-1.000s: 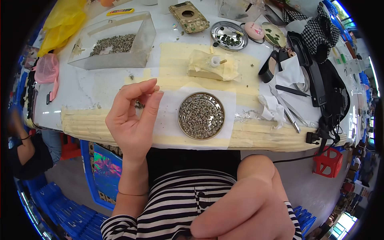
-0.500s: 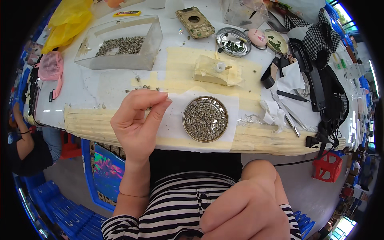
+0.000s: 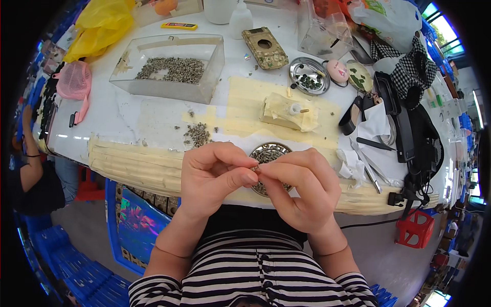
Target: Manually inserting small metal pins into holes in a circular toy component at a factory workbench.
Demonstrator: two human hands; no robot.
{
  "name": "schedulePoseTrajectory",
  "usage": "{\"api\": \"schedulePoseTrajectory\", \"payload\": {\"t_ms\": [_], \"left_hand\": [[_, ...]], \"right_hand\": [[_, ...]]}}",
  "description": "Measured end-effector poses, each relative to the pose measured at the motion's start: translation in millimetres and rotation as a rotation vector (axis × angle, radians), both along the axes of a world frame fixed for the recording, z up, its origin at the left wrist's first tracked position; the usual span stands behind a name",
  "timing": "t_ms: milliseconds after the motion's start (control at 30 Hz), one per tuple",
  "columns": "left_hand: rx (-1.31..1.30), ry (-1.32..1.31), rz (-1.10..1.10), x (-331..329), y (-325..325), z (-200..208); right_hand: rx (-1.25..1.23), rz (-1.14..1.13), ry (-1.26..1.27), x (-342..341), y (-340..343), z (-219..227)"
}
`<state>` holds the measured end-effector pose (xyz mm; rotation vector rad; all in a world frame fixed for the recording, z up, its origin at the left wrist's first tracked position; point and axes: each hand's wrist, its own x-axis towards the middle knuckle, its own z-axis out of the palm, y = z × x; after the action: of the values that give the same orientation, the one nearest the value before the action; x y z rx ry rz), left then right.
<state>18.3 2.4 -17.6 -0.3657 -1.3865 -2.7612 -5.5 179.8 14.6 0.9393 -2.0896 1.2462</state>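
My left hand (image 3: 208, 176) and my right hand (image 3: 305, 188) meet fingertip to fingertip above the table's near edge. Between their pinched thumbs and forefingers sits a small metal piece (image 3: 254, 168), mostly hidden by the fingers. Right behind them, a round metal dish (image 3: 271, 145) holds many small metal pieces, and my right hand covers part of it. A loose pile of similar metal pieces (image 3: 198, 134) lies on the table, just beyond my left hand.
A clear box (image 3: 204, 89) with more metal pieces stands far left. A taped block (image 3: 286, 115) with a white peg is beyond the dish. Farther right are a steel dish (image 3: 323, 84) of dark green bits, tweezers (image 3: 365, 166) and black straps (image 3: 404, 120).
My right hand has come up from in front of my chest to meet my left. The left hand has shifted right and lower, uncovering the loose pile. The view has tilted slightly.
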Motion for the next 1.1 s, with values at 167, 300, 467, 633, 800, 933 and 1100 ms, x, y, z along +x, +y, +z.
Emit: {"api": "schedulePoseTrajectory", "payload": {"t_ms": [167,300,467,633,800,933,1100], "left_hand": [[-0.081,0.014,0.034,-0.4,2.0,-1.0],[-0.115,-0.017,0.033,0.7,1.7,0.1],[-0.144,-0.031,0.008,1.0,1.6,3.6],[-0.217,-0.002,0.038,3.7,4.3,4.8],[-0.287,0.033,0.113,4.9,6.1,5.0],[-0.298,0.028,0.118,6.0,6.1,5.3],[-0.284,0.024,0.101,5.7,5.7,5.2]], "right_hand": [[-0.018,-0.015,0.016,-2.4,-2.8,-5.1],[-0.002,-0.003,0.037,-1.3,-0.9,-6.6],[-0.033,-0.034,-0.010,-1.2,-2.1,-9.4],[-0.046,-0.005,-0.095,-1.9,-1.9,-6.1],[-0.032,0.005,-0.138,-1.3,-1.3,-7.0],[-0.030,-0.001,-0.131,-0.4,-0.8,-7.8],[-0.036,-0.001,-0.142,0.4,-0.9,-7.1]]}}
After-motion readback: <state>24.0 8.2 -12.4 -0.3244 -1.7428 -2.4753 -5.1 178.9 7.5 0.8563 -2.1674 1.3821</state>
